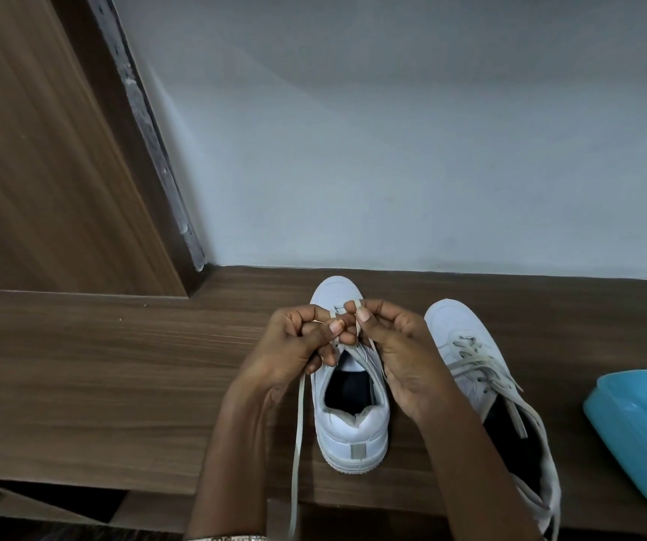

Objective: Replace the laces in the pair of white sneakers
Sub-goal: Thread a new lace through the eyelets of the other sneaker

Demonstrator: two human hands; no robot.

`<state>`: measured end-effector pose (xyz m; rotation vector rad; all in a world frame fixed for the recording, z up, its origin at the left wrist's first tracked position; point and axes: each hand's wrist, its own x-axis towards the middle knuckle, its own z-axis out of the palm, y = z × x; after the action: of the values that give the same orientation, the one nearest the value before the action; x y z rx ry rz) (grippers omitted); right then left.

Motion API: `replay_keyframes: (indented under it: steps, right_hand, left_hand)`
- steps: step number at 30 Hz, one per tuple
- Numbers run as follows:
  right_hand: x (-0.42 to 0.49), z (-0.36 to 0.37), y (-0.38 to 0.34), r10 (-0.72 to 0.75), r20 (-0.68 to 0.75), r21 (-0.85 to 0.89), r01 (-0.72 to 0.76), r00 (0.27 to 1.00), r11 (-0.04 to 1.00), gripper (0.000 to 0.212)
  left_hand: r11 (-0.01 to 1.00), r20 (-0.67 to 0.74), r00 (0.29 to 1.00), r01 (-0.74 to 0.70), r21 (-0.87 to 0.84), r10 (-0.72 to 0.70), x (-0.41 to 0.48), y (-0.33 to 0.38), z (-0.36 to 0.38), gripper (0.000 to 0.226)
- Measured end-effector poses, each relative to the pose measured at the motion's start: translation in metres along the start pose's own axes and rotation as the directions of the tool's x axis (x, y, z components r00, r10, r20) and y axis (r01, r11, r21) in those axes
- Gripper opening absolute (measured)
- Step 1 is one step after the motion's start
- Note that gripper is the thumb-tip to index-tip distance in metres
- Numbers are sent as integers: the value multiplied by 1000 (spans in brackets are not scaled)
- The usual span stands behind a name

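two hands pinched a lace [297, 443] over the middle sneaker [353, 435]

the middle sneaker sat on the wooden shelf [119, 384], toe to 12 o'clock and heel to 6. the left hand [298, 341] had curled fingers and pinched the lace above the shoe's front. the right hand [396, 353], just beside it at 3 o'clock, pinched the lace end. one long part of the lace hung down toward 6 o'clock, past the shelf edge. the other sneaker [458, 329] lay at 3 o'clock with loose laces [482, 365] in it. a blue tub [642, 435] sat further out at 4 o'clock.
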<state>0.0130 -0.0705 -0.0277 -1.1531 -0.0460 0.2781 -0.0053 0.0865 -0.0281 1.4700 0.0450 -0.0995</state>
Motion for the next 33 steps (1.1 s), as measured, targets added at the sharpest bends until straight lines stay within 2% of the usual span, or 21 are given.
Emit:
replay_keyframes:
  steps: [6,12,15,19,25,30,33]
  right_hand:
    - [1,-1,3,-22,-13,-24,21,1000,999,14]
    - [0,-2,-1,-14,-55,45,17,998,999,22]
    - [1,-4,-5,-9,-54,64,12,999,998,25]
    - [3,-3,-1,-7,-69,135,16,998,991,18]
    - [5,0,9,-49,-57,98,55,997,994,15]
    - [6,-2,9,-36,-19,47,37,999,998,25]
    - [6,-4,11,-15,-43,64,18,999,998,24]
  left_hand:
    - [1000,23,1000,1,4,-1,1,-1,0,20]
    - [995,-99,992,-82,-48,77,2,2,-1,19]
    - [987,-117,987,-122,-105,109,1,4,2,23]
    - [980,-151,984,-115,-164,90,3,3,11,22]
    - [995,-43,996,-77,-71,74,2,-1,7,20]
    - [989,13,999,-34,-143,36,0,-1,5,16]
    - [976,3,1000,-13,-219,14,3,-4,9,25]
